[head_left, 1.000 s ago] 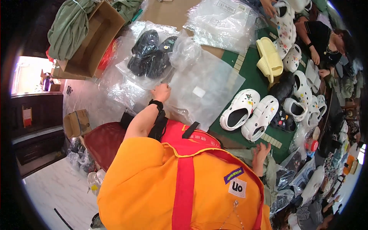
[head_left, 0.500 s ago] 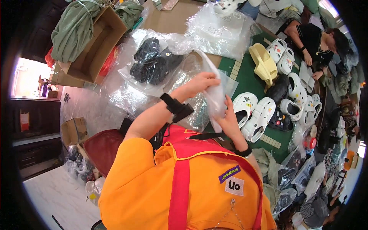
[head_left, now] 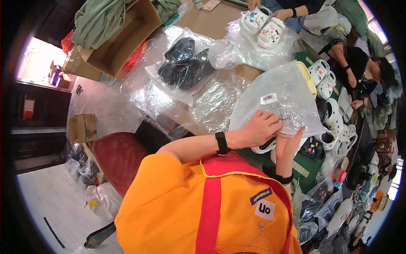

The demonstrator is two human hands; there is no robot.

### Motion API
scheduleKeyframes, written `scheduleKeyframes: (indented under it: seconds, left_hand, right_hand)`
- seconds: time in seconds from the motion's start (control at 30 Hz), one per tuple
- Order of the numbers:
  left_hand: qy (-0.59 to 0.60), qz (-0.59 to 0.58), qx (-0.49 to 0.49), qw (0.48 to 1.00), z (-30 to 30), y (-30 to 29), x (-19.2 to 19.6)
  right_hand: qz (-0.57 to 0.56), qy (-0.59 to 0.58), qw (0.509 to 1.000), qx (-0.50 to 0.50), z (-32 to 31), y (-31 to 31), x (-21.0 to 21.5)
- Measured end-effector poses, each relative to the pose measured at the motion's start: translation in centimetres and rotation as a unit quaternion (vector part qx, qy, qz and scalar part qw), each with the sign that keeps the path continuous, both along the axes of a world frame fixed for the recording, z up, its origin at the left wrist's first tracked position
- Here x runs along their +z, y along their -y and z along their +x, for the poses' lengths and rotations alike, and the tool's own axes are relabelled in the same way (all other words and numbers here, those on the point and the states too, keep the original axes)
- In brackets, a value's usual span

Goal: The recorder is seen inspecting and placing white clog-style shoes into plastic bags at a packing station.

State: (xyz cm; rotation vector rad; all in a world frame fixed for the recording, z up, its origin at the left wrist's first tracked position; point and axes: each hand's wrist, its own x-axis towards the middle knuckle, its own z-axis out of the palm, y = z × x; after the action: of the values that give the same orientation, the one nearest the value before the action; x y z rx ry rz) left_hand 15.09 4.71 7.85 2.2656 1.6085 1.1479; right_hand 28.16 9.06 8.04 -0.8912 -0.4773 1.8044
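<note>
A large clear plastic bag (head_left: pixel 279 99) with a white sticker label lies spread over the right side of the desk (head_left: pixel 211 21), covering part of a row of white clogs (head_left: pixel 334 120) on a green mat (head_left: pixel 302 163). The left hand (head_left: pixel 262 127) rests on the bag's lower edge with its grip curled, fingers pressing the film down, apparently to keep the slippery sheet from sliding. The right hand (head_left: pixel 289 144) comes up from below with fingers extended against the same edge; whether it pinches the plastic or only props it I cannot tell. Under the bag's hem a white clog (head_left: pixel 264 148) shows just beside both hands. Farther out, a pair of dark shoes in a clear bag (head_left: pixel 184 63) lies among loose plastic sheets, and an open cardboard box (head_left: pixel 122 38) holds green cloth (head_left: pixel 99 19). At the far edge another person's hands (head_left: pixel 281 12) hold decorated white clogs (head_left: pixel 262 25).
</note>
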Motion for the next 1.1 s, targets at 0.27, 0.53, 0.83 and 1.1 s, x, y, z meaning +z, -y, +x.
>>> scheduleKeyframes:
  seconds: [0.27, 0.53, 0.83, 1.1]
  left_hand:
    - [0.097, -0.015, -0.047, 0.994, -0.2, -1.7, -1.3]
    - [0.116, -0.108, -0.104, 0.982, 0.0, -1.9, -1.4]
    - [0.061, 0.003, -0.076, 0.995, -2.2, -3.6, 1.7]
    - [-0.090, 0.014, -0.202, 0.975, -1.7, -3.7, 4.2]
  right_hand:
    - [0.139, 0.119, 0.980, 0.074, 1.5, 2.3, 0.1]
    - [0.102, 0.270, 0.957, 0.022, 4.5, 1.5, -0.9]
    - [0.296, 0.590, 0.736, -0.150, 6.0, 1.4, -0.5]
    - [0.501, 0.769, 0.395, -0.033, 5.4, 0.0, 5.8]
